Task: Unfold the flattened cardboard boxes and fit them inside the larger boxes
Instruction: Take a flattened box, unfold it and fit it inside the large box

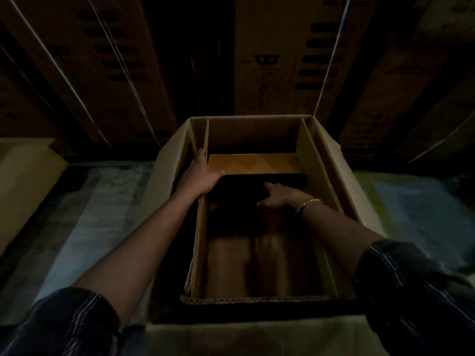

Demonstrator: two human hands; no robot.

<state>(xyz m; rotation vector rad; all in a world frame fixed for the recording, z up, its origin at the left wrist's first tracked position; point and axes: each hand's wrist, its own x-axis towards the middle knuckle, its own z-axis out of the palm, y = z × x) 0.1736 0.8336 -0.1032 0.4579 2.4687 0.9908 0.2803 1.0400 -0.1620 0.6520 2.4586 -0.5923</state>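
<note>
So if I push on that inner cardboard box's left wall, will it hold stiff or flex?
Probably flexes some: the inner box wall is a thin open-topped corrugated panel, gripped by the left hand. Likely light. The outer box close beside it should limit bowing.

Beyond where we grip, we see tall stacked cartons (270,60) bound with pale strapping bands (123,65). Left of our grip lies a grey concrete floor (102,201); further left, a cardboard flap (23,181). A bracelet (307,205) circles our wrist.

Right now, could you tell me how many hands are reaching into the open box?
2. The left hand grips the inner box's left wall; the right hand, wearing a bracelet, presses down on its floor.
</note>
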